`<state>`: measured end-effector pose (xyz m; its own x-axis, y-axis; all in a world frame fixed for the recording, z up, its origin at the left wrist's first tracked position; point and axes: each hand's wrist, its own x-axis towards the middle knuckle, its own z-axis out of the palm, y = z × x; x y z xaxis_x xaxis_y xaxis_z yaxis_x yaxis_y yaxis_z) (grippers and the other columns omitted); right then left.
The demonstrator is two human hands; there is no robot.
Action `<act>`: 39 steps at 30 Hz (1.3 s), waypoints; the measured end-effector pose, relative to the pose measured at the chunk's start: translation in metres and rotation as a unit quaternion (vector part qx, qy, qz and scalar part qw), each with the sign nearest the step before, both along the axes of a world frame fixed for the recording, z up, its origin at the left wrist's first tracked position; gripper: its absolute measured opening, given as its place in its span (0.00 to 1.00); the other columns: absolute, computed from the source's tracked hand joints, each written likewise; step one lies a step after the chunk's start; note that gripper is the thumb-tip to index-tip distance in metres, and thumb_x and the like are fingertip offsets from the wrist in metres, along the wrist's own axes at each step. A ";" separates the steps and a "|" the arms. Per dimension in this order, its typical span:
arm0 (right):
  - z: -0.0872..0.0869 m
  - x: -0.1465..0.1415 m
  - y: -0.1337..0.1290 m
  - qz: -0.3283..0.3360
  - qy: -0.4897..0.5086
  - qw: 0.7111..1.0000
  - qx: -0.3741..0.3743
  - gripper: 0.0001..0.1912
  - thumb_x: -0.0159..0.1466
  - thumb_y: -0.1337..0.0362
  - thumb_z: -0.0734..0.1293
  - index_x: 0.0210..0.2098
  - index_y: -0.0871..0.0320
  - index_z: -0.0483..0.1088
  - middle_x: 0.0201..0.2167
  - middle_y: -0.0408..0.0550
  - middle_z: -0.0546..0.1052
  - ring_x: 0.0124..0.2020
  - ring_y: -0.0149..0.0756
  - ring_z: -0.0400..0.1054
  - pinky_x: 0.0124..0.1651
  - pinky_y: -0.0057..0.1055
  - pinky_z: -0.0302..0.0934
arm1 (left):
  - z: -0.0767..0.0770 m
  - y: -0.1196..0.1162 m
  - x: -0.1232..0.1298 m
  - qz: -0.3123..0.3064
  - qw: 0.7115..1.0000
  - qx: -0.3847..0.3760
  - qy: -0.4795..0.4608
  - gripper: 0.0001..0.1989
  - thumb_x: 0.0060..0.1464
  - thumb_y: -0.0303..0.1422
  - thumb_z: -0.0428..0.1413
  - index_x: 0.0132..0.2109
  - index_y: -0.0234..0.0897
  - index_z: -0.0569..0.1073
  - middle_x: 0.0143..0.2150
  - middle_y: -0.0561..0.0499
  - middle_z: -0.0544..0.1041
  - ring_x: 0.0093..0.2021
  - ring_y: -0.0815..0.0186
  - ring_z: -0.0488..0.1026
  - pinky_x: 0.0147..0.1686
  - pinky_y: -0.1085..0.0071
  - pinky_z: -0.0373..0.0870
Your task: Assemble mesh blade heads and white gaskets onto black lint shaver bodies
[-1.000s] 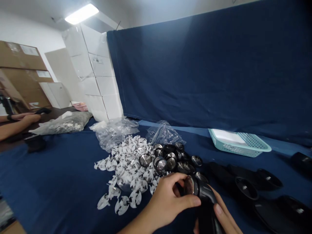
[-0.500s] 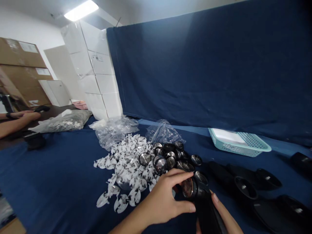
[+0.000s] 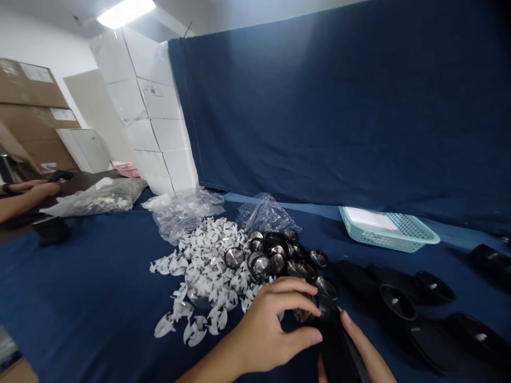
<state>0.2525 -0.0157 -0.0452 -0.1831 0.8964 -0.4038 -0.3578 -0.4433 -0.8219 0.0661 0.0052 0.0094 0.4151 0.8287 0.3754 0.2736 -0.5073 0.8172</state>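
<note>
My right hand (image 3: pixel 365 346), low in the view, is closed around a black handled housing (image 3: pixel 339 351) with a round head pointing away from me. My left hand (image 3: pixel 267 324) reaches across from the left, its fingers curled over the head end and its thumb against the near side. Under those fingers a round black cap (image 3: pixel 303 315) shows in part; how it sits on the housing is hidden. Just beyond lies a pile of shiny black round caps (image 3: pixel 275 252), some perforated. Left of them spreads a heap of white plastic pieces (image 3: pixel 213 260).
More black housings (image 3: pixel 399 303) lie on the right. Behind them stands a turquoise basket (image 3: pixel 393 242) with white paper inside. Clear plastic bags (image 3: pixel 183 210) lie behind the heap. At far left another person's hands (image 3: pixel 35 189) hold a black object, near a filled bag (image 3: pixel 106 199).
My left fingers have moved over the housing's head, covering more of the round cap. My right hand keeps its hold. The whole view has shifted slightly.
</note>
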 end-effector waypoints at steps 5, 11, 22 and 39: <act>0.003 -0.002 0.002 0.013 0.012 1.000 0.006 0.41 0.50 0.36 0.69 0.55 0.54 0.67 0.26 0.50 0.79 0.17 0.42 0.71 0.23 0.41 0.70 | -0.001 -0.002 0.001 -0.013 0.999 0.035 -0.033 0.12 0.49 0.30 0.64 0.43 0.38 0.78 0.43 0.48 0.80 0.53 0.60 0.73 0.58 0.60 0.65; 0.003 -0.003 0.005 0.041 0.024 0.999 0.014 0.41 0.50 0.33 0.67 0.54 0.54 0.68 0.33 0.54 0.80 0.15 0.39 0.70 0.21 0.39 0.68 | -0.005 -0.005 0.002 0.085 0.993 0.079 0.001 0.20 0.54 0.35 0.61 0.54 0.43 0.73 0.61 0.47 0.69 0.62 0.55 0.63 0.62 0.54 0.60; -0.016 0.007 0.014 0.127 0.029 0.991 -0.021 0.42 0.58 0.33 0.57 0.46 0.68 0.72 0.16 0.53 0.76 0.14 0.37 0.70 0.22 0.32 0.66 | -0.008 0.003 0.000 0.117 0.982 0.012 0.148 0.38 0.41 0.41 0.70 0.60 0.48 0.67 0.61 0.48 0.67 0.61 0.51 0.61 0.61 0.48 0.57; -0.017 0.013 0.009 0.155 0.042 0.987 -0.026 0.37 0.66 0.40 0.51 0.60 0.64 0.57 0.20 0.53 0.79 0.17 0.38 0.73 0.22 0.28 0.63 | 0.000 -0.001 0.004 0.126 0.981 -0.035 0.143 0.27 0.49 0.48 0.63 0.54 0.42 0.73 0.47 0.45 0.78 0.48 0.51 0.74 0.50 0.49 0.69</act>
